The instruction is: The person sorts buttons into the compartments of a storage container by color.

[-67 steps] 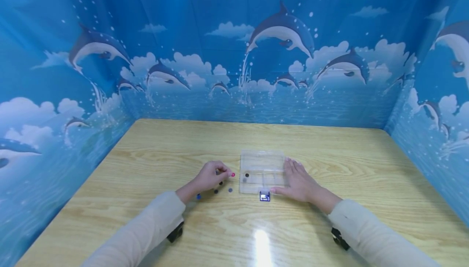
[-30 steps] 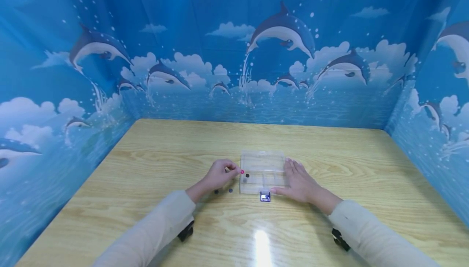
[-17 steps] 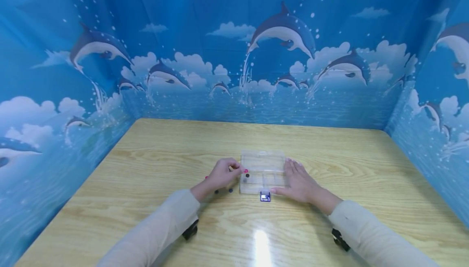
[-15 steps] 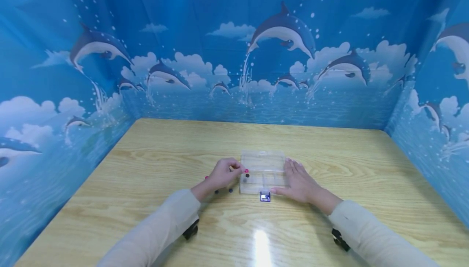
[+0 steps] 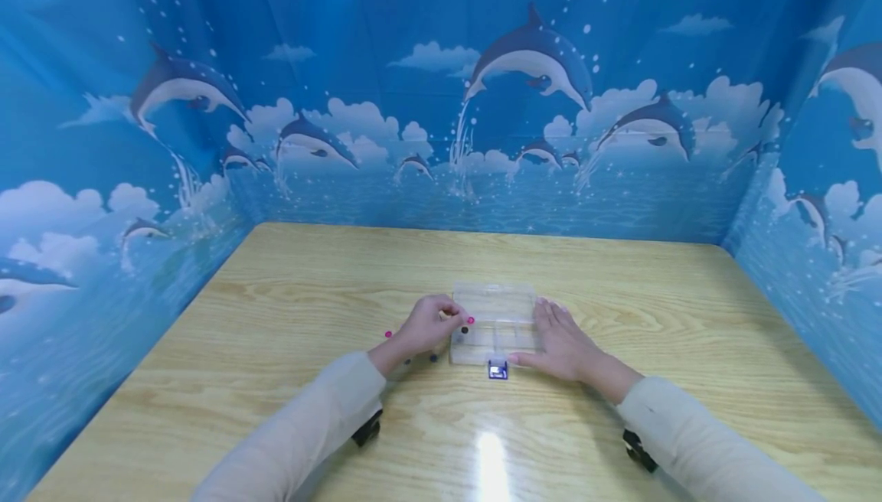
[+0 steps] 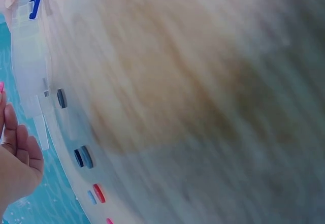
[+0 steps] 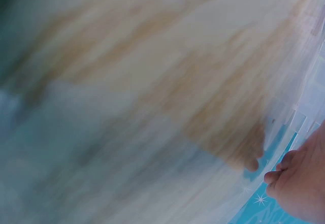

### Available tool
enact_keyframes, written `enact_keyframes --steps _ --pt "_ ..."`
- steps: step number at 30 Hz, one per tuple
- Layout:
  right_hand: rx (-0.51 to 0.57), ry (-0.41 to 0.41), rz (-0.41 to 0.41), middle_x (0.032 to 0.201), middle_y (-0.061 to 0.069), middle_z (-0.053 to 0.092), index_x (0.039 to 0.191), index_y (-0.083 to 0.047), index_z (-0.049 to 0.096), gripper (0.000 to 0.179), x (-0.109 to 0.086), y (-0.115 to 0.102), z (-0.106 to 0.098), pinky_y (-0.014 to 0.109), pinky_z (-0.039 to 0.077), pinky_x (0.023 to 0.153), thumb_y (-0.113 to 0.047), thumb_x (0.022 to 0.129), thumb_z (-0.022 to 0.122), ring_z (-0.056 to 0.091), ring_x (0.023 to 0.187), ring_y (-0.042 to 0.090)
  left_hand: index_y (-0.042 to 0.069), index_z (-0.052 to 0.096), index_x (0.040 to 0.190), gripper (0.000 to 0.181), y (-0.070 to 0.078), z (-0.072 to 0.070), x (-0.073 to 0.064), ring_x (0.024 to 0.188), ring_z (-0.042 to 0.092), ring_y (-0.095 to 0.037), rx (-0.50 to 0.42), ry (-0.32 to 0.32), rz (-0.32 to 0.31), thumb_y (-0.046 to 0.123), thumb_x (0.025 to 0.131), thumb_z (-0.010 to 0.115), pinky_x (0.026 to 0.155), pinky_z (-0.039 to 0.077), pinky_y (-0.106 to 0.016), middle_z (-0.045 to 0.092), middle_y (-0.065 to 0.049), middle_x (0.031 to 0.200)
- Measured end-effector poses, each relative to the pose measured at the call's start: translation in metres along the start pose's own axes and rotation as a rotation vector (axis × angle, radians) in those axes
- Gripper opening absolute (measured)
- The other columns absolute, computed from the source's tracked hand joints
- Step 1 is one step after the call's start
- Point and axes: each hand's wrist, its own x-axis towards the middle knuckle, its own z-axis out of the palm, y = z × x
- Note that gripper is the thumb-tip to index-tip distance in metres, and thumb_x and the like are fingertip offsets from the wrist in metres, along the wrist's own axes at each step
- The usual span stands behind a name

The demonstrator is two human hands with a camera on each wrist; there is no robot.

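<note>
Between the thumb and fingertips of my left hand is a small pink button-like disc, held over the left part of an open clear plastic compartment box. Just below that disc, a dark disc lies inside the box. My right hand rests spread along the box's right side, its thumb near the blue latch at the front. In the left wrist view the pinched disc is mostly cut off by the frame edge.
Several more small discs lie on the wooden table left of the box, among them a pink disc, a dark disc and a red disc. The box's transparent lid lies back, away from me. A dolphin-print curtain surrounds the table.
My left hand has carried the pink disc rightward from beside the box to over its left part. Another pink disc on the table has come into sight behind the hand. The right hand stays put.
</note>
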Motion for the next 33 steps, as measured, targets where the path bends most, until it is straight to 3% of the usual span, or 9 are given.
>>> enact_keyframes --steps 7,17,33 --pt "0.002 -0.003 0.002 0.148 0.034 0.013 0.140 0.016 0.013 0.105 0.000 0.000 0.001 0.054 0.012 0.113 -0.065 0.083 0.049 0.013 0.138 0.048 0.005 0.071 0.083 0.010 0.003 0.002 0.004 0.082 0.058 -0.014 0.020 0.004 0.018 0.011 0.086 0.063 0.071 0.047 -0.022 0.066 -0.007 0.086" --pt "0.006 0.003 0.008 0.147 0.035 0.014 0.139 0.017 0.014 0.105 0.000 -0.001 0.000 0.055 0.013 0.113 -0.064 0.083 0.050 0.014 0.137 0.049 0.002 0.070 0.077 0.010 0.004 0.008 0.007 0.075 0.057 -0.012 0.054 0.005 0.098 0.007 0.084 0.064 0.068 0.046 -0.020 0.067 -0.009 0.083" --pt "0.013 -0.008 0.013 0.148 0.034 0.013 0.140 0.017 0.014 0.105 -0.001 -0.002 -0.001 0.055 0.013 0.113 -0.064 0.083 0.049 0.013 0.137 0.048 0.009 0.071 0.080 0.006 0.008 0.012 0.009 0.076 0.056 -0.010 0.153 -0.015 0.060 0.009 0.082 0.065 0.085 0.049 -0.031 0.065 -0.001 0.078"
